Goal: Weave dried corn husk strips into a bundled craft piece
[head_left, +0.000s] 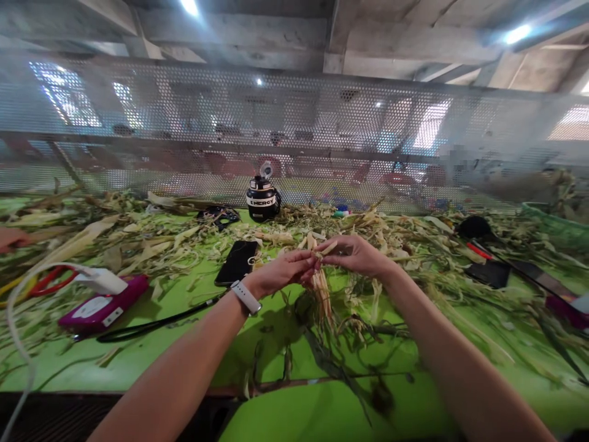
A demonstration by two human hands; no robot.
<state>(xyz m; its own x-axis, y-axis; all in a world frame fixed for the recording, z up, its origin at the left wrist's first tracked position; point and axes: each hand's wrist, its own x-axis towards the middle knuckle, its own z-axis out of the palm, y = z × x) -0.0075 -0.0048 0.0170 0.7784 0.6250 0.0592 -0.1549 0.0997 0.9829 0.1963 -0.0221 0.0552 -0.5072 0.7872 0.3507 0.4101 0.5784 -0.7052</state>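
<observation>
Between my two hands hangs a bundle of corn husk strips (323, 298), pale and frayed, its loose ends trailing down over the green table (193, 362). My left hand (286, 270), with a white band on its wrist, pinches the top of the bundle. My right hand (358, 253) closes on the same top from the other side, where a short husk piece sticks up by its fingers. The exact fingertip contact is too small to make out. Long dark green leaf strips (326, 356) lie below the bundle. A black phone (237, 263) rests beside my left hand.
Husk scraps (138, 245) cover much of the tabletop. At left are a purple power strip (103, 307) with a white plug, red-handled scissors (50, 281) and another person's hand (13, 239). A black jug (263, 199) stands before a perforated metal screen (294, 123). A green basket (559, 224) is far right.
</observation>
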